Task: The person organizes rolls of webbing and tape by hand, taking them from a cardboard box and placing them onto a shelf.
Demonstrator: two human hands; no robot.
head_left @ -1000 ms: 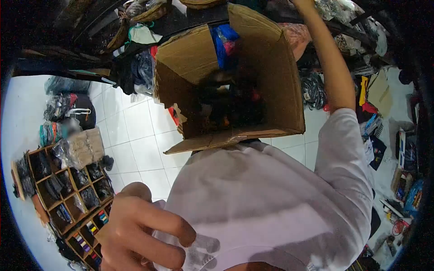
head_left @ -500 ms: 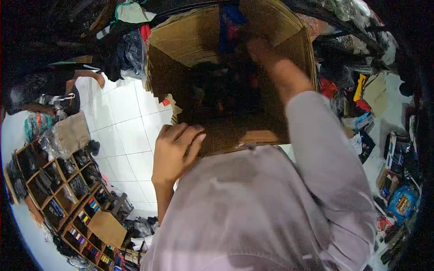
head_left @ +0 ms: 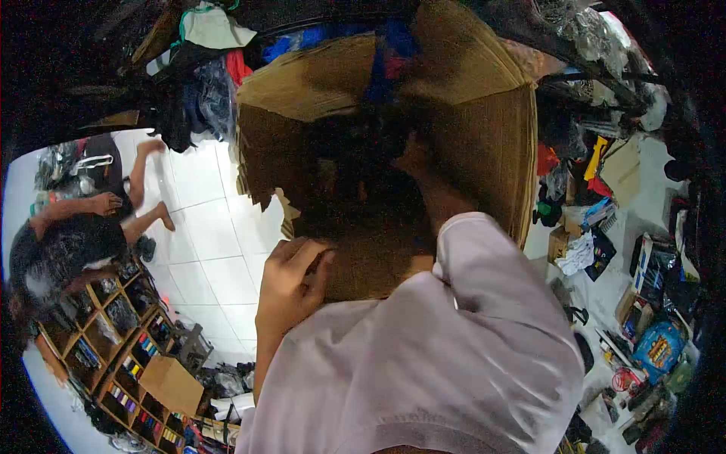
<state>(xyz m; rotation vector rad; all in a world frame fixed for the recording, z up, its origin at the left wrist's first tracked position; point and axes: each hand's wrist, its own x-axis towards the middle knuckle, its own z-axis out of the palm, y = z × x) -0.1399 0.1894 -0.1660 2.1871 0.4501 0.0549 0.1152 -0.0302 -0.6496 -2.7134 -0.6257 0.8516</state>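
A large open cardboard box (head_left: 495,163) stands right in front of me, its left edge torn and ragged. My left hand (head_left: 293,276) is at the near left rim of the box, with its fingers curled over the edge. Deep inside the box is my right hand (head_left: 412,155), the arm reaching down along the right wall. Shadow hides its fingers and whatever they touch. The contents at the bottom are too dark to make out. Blue material (head_left: 393,45) hangs over the far rim between the flaps.
Another person (head_left: 76,227) in dark clothes is low at the left, beside white floor tiles (head_left: 200,227). Below them stands a wooden compartment shelf (head_left: 113,352) with thread spools. At right lie a blue package (head_left: 659,344), papers (head_left: 578,253) and mixed clutter.
My right hand has gone from near the far rim down into the box. My left hand stays at the near left rim. The person at left shows more fully.
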